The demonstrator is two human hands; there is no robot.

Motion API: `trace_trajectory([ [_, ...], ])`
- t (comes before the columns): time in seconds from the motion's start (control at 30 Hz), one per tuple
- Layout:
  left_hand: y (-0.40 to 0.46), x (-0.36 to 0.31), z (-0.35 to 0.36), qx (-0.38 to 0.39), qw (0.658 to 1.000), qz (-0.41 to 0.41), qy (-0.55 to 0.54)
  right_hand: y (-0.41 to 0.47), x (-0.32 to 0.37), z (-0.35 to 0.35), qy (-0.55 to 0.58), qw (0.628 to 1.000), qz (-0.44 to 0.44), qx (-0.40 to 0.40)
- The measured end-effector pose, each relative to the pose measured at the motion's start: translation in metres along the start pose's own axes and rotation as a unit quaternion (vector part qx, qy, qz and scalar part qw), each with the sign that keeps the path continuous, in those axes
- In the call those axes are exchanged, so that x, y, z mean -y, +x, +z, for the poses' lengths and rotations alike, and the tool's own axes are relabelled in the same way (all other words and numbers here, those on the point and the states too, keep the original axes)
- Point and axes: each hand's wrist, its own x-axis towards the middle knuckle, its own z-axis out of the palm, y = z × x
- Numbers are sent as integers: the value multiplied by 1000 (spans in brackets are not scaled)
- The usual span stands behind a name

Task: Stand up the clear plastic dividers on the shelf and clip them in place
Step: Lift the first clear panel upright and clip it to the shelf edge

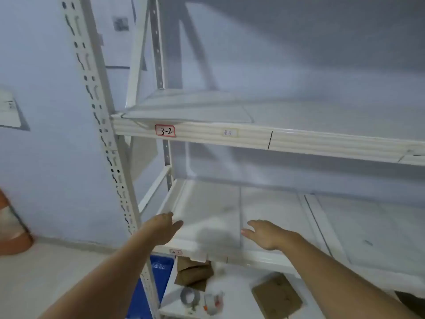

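Both hands were over the front of the middle shelf, empty. Left hand was open, fingers loosely spread, palm down, holding nothing; it hovered near the shelf's left front corner. Right hand was likewise open and flat, fingers pointing left, gripping nothing. Between the two hands, a clear divider appeared to stand upright, seen edge-on as a faint vertical line running back from just beyond the right fingertips; whether it was clipped could not be told. Further right of the right hand, a second thin line crossed the shelf, possibly another divider or a panel seam. Above both hands, on the shelf labelled 3-2, a clear sheet lay flat, not stood up. Below the hands, tape rolls and cardboard pieces sat on the bottom level. Judgement: work at an early stage, perhaps one divider up, the upper sheet left to raise and clip.
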Motion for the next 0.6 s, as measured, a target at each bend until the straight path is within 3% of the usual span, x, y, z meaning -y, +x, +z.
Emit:
trace_trajectory([
  [0.13, 51, 28, 11, 65, 996, -49, -25, 47, 20, 29, 47, 997, 47, 38],
  [0.37, 96, 51, 47, 122, 991, -55, -23, 107, 36, 81, 13, 995, 98, 33],
  [0.5, 95, 40, 62, 85, 995, -44, -21, 124, 34, 106, -9, 994, 105, 11],
  [0.6, 97, 28, 59, 68, 983, -123, -118, 123, 38, 106, -75, 991, 109, 22],
])
